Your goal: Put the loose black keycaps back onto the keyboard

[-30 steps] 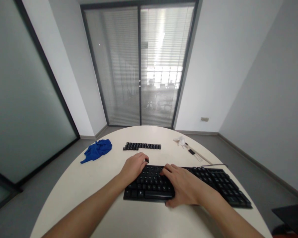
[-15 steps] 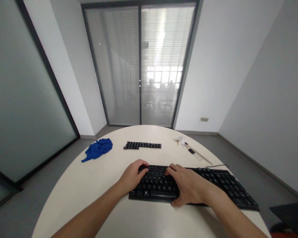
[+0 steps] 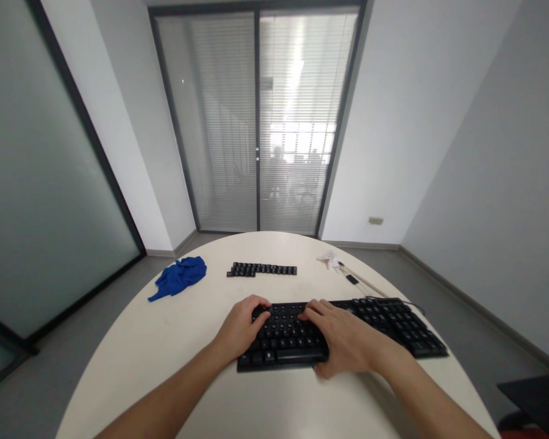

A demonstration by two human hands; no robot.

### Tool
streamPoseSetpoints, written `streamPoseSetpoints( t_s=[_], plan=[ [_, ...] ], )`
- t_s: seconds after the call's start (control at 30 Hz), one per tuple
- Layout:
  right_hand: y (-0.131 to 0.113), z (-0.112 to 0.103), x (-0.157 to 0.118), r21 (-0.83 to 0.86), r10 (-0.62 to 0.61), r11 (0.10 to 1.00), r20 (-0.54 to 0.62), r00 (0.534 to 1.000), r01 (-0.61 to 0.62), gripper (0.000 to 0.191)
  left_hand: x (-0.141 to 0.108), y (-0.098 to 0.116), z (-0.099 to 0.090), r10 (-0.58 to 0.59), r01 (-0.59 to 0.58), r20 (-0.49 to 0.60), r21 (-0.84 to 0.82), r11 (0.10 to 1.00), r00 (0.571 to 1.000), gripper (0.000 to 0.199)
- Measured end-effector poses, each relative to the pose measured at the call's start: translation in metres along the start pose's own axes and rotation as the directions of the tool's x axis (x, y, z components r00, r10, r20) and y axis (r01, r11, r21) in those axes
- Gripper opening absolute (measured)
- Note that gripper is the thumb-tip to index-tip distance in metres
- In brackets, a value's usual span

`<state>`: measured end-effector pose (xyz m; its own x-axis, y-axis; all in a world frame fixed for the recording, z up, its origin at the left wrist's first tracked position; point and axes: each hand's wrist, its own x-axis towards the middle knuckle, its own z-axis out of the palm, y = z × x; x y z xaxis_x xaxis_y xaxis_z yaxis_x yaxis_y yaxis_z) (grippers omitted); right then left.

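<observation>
A black keyboard (image 3: 288,333) lies before me near the front of the round table, its right end angled slightly away. My left hand (image 3: 240,326) grips its left end, with the thumb on the upper keys and the fingers curled over the back corner. My right hand (image 3: 341,338) clasps the keyboard around the middle: fingertips rest on the upper keys, the thumb is at the front edge. Beyond the keyboard, loose black keycaps (image 3: 261,269) are lined up in rows. The keys beneath my right hand are hidden.
A crumpled blue cloth (image 3: 179,277) lies on the left of the table (image 3: 178,347). At the back right are white tissue (image 3: 328,260), a thin stick (image 3: 366,283) and a small black-handled wire tool (image 3: 352,279). A cable (image 3: 414,305) trails behind the keyboard. A dark chair part (image 3: 535,396) stands lower right.
The keyboard's right end has swung away from me and shifted left, with both hands still on it. The keycaps and the cloth have stayed in place.
</observation>
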<state>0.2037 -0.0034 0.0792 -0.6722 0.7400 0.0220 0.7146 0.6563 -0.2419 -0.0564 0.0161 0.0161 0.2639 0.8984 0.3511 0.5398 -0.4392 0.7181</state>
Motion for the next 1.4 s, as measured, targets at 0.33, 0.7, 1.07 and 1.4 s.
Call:
streamPoseSetpoints(
  t_s=[0.33, 0.7, 1.07, 1.4],
  plan=[
    [0.002, 0.002, 0.008, 0.008, -0.025, 1.0, -0.038, 0.999, 0.025, 0.068, 0.002, -0.001, -0.007, -0.011, 0.011, -0.006, 0.015, 1.0, 1.0, 0.016],
    [0.009, 0.01, 0.013, -0.034, -0.088, 0.996, -0.066, 0.994, 0.086, 0.077, -0.001, 0.017, -0.009, 0.016, -0.018, 0.051, 0.03, 0.999, 0.999, 0.012],
    [0.007, 0.01, 0.012, -0.026, -0.117, 0.993, -0.087, 0.989, 0.115, 0.076, 0.006, 0.024, 0.006, 0.098, -0.115, 0.074, 0.281, 0.953, 0.992, 0.01],
    [0.006, 0.008, 0.012, -0.011, -0.107, 0.994, -0.086, 0.991, 0.106, 0.07, 0.006, 0.02, 0.009, 0.206, -0.237, 0.14, 0.271, 0.933, 0.968, 0.011]
  ],
)
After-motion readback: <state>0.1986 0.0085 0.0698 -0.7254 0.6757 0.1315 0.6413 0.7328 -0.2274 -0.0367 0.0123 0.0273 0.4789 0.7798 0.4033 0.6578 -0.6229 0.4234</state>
